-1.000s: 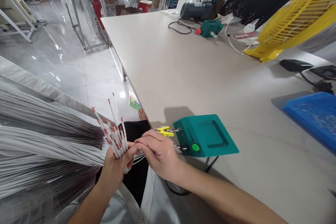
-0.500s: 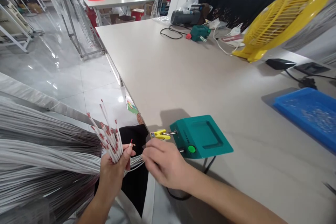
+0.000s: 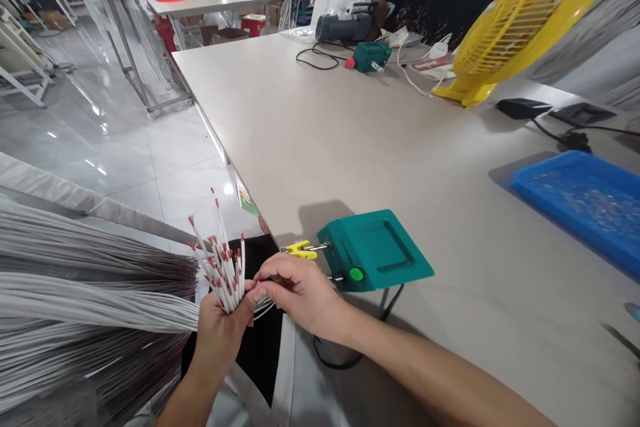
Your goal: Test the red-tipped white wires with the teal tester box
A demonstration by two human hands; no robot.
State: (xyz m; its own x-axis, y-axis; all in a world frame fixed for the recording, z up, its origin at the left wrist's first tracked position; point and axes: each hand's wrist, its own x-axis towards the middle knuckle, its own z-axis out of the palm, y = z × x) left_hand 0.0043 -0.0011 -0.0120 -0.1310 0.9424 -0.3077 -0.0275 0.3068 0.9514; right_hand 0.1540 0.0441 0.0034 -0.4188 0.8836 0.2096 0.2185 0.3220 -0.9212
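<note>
My left hand is closed around a bundle of thin white wires whose red-tipped ends fan upward. The wires trail left into a large mass of white wire. My right hand pinches at one wire beside the left thumb, fingers pressed together. Just right of it, a green box device with a round green button stands at the near table edge, and a yellow clip sticks out from its left side, above my right fingers.
A beige table carries a blue tray at right, a yellow fan, black adapters and cables, and a second green device at the back. Tiled floor, metal racks and another table with a red dish lie at left.
My right hand pulled away from the bundle with one wire end showing, then came back to pinch beside the left thumb. The view drifted slightly, and the wire tips fanned differently.
</note>
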